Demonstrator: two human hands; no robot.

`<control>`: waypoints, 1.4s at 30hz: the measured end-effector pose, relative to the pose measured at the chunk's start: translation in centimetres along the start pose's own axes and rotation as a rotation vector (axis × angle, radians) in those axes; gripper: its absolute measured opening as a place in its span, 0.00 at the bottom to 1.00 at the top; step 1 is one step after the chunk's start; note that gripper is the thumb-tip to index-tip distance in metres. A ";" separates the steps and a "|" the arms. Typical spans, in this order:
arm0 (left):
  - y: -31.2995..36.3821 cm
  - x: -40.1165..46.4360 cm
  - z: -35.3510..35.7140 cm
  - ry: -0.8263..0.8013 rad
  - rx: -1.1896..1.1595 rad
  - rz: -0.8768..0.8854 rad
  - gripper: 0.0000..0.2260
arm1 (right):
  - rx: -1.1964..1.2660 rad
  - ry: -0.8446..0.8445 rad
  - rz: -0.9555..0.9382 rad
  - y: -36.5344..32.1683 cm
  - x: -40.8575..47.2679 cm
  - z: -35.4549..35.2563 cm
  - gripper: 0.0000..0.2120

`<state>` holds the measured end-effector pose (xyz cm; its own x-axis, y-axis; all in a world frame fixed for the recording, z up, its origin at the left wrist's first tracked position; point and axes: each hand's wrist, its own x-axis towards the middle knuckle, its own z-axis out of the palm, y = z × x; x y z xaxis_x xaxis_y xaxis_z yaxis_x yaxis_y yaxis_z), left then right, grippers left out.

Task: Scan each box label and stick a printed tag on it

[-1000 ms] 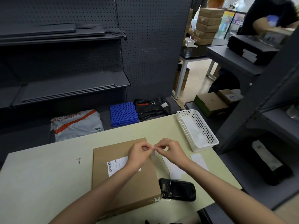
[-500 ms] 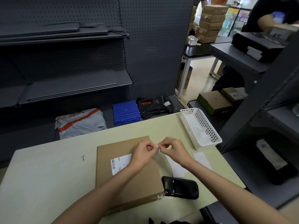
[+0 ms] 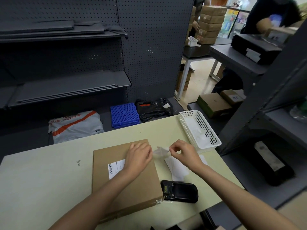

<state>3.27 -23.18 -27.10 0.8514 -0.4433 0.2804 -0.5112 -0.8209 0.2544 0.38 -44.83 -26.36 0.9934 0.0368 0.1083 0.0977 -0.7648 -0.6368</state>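
1. Beyond both our hands stands the dark pegboard shelving (image 3: 79, 87); on its lowest shelf lie a grey-white mail bag (image 3: 74, 126) with an orange stripe and red print too blurred to read, a blue slatted crate (image 3: 125, 115) and a black plastic bag (image 3: 153, 109).
2. Under our hands stretches the pale green counter (image 3: 41, 176).
3. The flat brown box (image 3: 126, 176) lies on the counter beneath our left hand (image 3: 138, 157); our left forearm crosses it and hides part of its top.
4. Just beyond our right hand (image 3: 181, 154) sits the white perforated basket (image 3: 199, 128) at the counter's far right corner, with pale sheets inside.
5. Nearer us than our right hand lies the black handheld scanner (image 3: 180, 190), touching the box's right edge.
6. Under our right wrist rest white backing sheets (image 3: 176, 165) on the counter.
7. The box label (image 3: 116, 167) shows just left of our left wrist, partly covered by it; we see a barcode, the print too small to read.
8. Between our hands hangs the printed tag (image 3: 160, 151), blurred and whitish. Our right hand pinches it with thumb and forefinger; our left hand is curled toward its other end, above the box's right edge, but we cannot tell whether its fingers hold it.
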 end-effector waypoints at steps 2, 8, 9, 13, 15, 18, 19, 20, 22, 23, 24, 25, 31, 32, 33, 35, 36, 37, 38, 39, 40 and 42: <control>-0.3 0.1 0.1 0.013 0.089 0.040 0.06 | -0.011 0.011 0.031 0.8 -0.5 -0.6 0.03; -1.0 0.9 0.4 0.035 0.174 0.074 0.08 | -0.093 0.077 0.134 3.4 -1.6 -2.6 0.05; -1.1 1.0 0.4 0.032 0.177 0.068 0.08 | -0.100 0.087 0.157 3.8 -1.8 -2.9 0.05; -1.3 2.1 0.5 0.004 0.186 0.021 0.08 | -0.165 0.107 0.254 5.5 -2.5 -4.4 0.07; -1.5 2.8 1.0 -0.010 0.180 -0.008 0.07 | -0.188 0.115 0.308 6.6 -3.0 -5.2 0.06; -0.8 4.0 1.8 -0.016 0.154 -0.014 0.06 | -0.227 0.108 0.347 8.0 -4.1 -6.4 0.06; -0.2 4.5 2.0 -0.017 0.139 -0.001 0.06 | -0.236 0.097 0.339 8.3 -4.3 -6.7 0.06; 0.7 5.0 2.3 -0.015 0.120 0.020 0.06 | -0.242 0.085 0.323 8.6 -4.5 -7.0 0.05; 2.6 6.1 2.9 -0.001 0.079 0.069 0.07 | -0.242 0.062 0.292 8.8 -4.7 -7.4 0.04; 3.6 6.8 3.2 0.005 0.058 0.089 0.07 | -0.239 0.051 0.278 8.9 -4.6 -7.6 0.03; 4.7 7.5 3.6 0.007 0.037 0.109 0.07 | -0.235 0.043 0.263 9.0 -4.6 -7.8 0.03; 5.6 8.2 4.0 0.012 0.019 0.133 0.06 | -0.228 0.041 0.250 9.1 -4.5 -8.1 0.02; 10.4 12.9 5.5 0.058 -0.068 0.238 0.10 | -0.176 0.058 0.245 10.7 -5.3 -9.9 0.02; 11.2 13.8 5.7 0.061 -0.078 0.241 0.08 | -0.174 0.048 0.256 11.1 -5.5 -10.2 0.02; 12.0 14.7 6.0 0.062 -0.084 0.247 0.05 | -0.174 0.037 0.270 11.5 -5.8 -10.4 0.02; 13.6 16.5 6.6 0.038 -0.091 0.260 0.04 | -0.175 0.017 0.297 12.4 -6.3 -10.9 0.02; 14.2 17.3 6.9 0.013 -0.088 0.274 0.05 | -0.173 0.014 0.308 12.7 -6.5 -11.1 0.02; 14.7 17.9 7.2 -0.012 -0.077 0.293 0.06 | -0.170 0.017 0.319 13.1 -6.7 -11.3 0.02; 15.1 18.5 7.5 -0.034 -0.057 0.315 0.07 | -0.167 0.021 0.329 13.4 -6.8 -11.5 0.04; 15.4 18.9 7.8 -0.056 -0.033 0.333 0.08 | -0.163 0.024 0.339 13.6 -6.9 -11.8 0.05; 15.6 19.2 8.2 -0.071 -0.011 0.349 0.09 | -0.159 0.027 0.346 13.8 -7.0 -11.9 0.07; 15.9 19.7 8.9 -0.088 0.033 0.367 0.10 | -0.153 0.028 0.351 14.2 -7.1 -12.1 0.09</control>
<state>12.91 -48.18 -25.76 0.6198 -0.7380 0.2666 -0.7813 -0.6122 0.1218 -5.99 -63.77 -26.92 0.9626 -0.2606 -0.0737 -0.2602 -0.8149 -0.5180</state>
